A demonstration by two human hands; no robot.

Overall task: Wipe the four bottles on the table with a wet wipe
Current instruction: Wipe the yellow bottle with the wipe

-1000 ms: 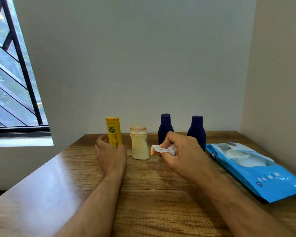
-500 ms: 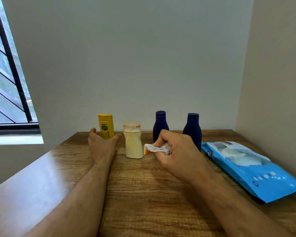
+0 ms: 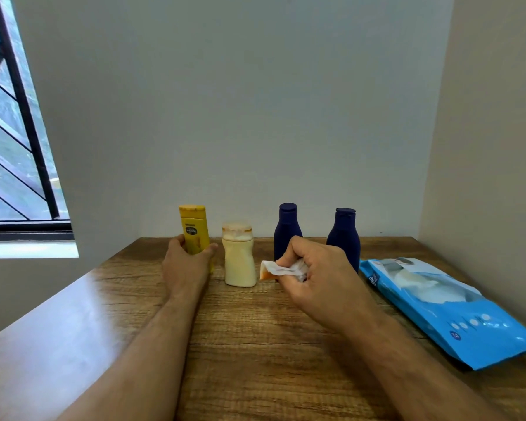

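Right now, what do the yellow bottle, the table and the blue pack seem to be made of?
Yellow bottle: likely plastic, opaque with a printed label. Table: wood or wood-look laminate, with visible grain and a glossy sheen at its left edge. Blue pack: soft plastic film, creased and shiny.

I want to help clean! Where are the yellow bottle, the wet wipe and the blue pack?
yellow bottle (image 3: 193,229): head view, on its front label.
wet wipe (image 3: 281,269): head view, on the white fold sticking out of the right hand.
blue pack (image 3: 456,323): head view, on its blue front.
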